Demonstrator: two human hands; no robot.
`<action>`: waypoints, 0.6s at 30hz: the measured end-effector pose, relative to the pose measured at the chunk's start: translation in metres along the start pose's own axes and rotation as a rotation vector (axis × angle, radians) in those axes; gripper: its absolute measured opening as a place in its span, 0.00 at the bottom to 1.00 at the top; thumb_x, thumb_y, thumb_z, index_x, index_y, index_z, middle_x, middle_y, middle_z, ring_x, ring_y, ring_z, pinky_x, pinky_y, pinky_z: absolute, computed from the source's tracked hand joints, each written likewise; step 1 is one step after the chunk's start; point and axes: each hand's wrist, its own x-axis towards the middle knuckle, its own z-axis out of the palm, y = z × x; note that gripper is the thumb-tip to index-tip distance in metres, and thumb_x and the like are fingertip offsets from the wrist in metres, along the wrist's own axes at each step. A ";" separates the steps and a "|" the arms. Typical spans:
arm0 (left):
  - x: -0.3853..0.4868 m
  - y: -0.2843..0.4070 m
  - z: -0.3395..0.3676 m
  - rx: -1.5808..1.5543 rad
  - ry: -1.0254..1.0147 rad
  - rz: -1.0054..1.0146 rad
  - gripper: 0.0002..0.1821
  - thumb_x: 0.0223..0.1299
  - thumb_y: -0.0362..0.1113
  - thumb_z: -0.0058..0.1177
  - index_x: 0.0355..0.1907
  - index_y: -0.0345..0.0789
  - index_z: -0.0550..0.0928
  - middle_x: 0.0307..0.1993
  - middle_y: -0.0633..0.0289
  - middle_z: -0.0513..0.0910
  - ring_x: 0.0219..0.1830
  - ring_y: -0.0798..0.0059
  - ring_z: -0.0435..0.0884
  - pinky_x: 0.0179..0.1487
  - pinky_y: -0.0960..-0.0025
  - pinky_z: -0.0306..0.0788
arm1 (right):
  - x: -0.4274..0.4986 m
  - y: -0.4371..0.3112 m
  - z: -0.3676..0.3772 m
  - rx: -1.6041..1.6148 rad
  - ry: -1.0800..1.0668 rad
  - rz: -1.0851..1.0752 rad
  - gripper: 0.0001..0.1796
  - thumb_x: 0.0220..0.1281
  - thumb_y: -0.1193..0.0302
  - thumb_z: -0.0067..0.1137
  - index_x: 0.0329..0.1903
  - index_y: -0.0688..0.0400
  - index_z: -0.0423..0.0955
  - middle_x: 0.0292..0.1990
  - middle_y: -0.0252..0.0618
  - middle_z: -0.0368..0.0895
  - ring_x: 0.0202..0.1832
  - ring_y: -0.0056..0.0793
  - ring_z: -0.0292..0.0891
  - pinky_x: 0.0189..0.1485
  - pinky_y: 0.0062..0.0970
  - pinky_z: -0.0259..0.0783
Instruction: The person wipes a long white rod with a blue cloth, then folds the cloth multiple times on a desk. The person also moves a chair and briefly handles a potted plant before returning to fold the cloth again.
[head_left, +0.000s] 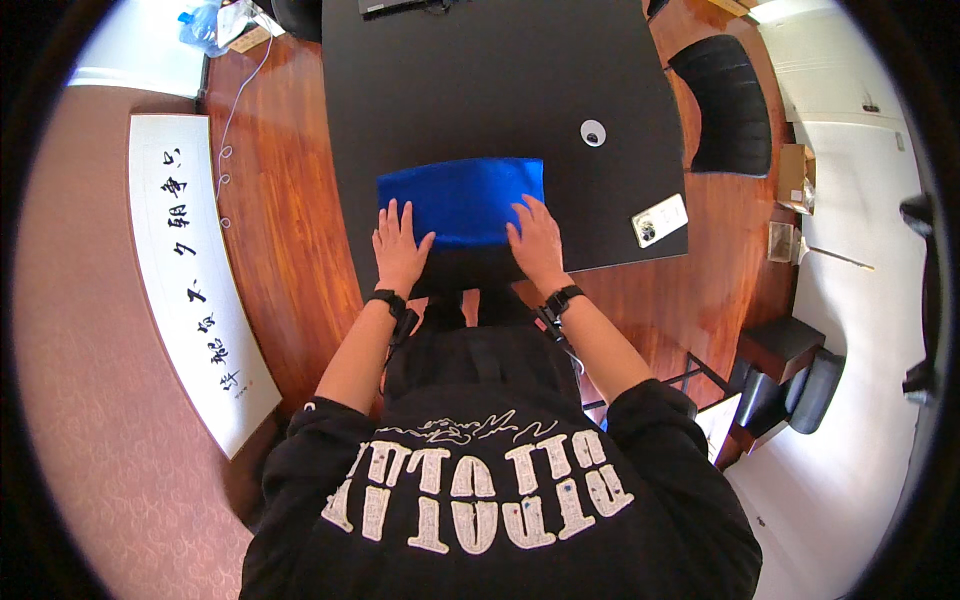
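A blue cloth (465, 199) lies spread as a rough rectangle near the front edge of a black table. My left hand (400, 244) rests over its near left corner, fingers apart and pointing away from me. On the right side, my right hand (536, 240) touches the cloth's near right part, with the fingers slightly bent and spread. Neither hand appears to grip the fabric. The cloth looks mostly flat, with slight waves along its edges.
The black table (487, 90) also bears a small white round object (592, 133) with a dark spot and a light-coloured phone (660, 220) near its right edge. A black chair (724, 105) stands beyond that edge. A dark device (397, 6) sits at the far side.
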 end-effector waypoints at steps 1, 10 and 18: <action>0.001 -0.001 0.002 0.036 -0.069 -0.025 0.45 0.66 0.58 0.60 0.80 0.44 0.59 0.82 0.52 0.52 0.82 0.47 0.49 0.78 0.38 0.51 | 0.000 -0.003 0.006 -0.049 -0.069 0.035 0.30 0.68 0.59 0.62 0.68 0.56 0.71 0.73 0.49 0.65 0.75 0.50 0.60 0.75 0.50 0.60; -0.004 -0.030 -0.012 0.109 -0.246 -0.054 0.62 0.56 0.74 0.60 0.85 0.46 0.47 0.85 0.58 0.43 0.85 0.49 0.37 0.81 0.34 0.35 | -0.009 0.007 -0.001 -0.226 -0.286 -0.026 0.47 0.67 0.47 0.61 0.82 0.50 0.53 0.83 0.47 0.46 0.84 0.51 0.40 0.81 0.60 0.43; 0.049 0.017 0.010 0.010 0.021 0.014 0.37 0.77 0.56 0.44 0.82 0.45 0.57 0.84 0.58 0.51 0.85 0.52 0.43 0.83 0.39 0.39 | 0.045 -0.029 0.028 -0.206 -0.084 0.013 0.37 0.73 0.52 0.54 0.79 0.52 0.59 0.82 0.50 0.49 0.83 0.53 0.42 0.81 0.59 0.41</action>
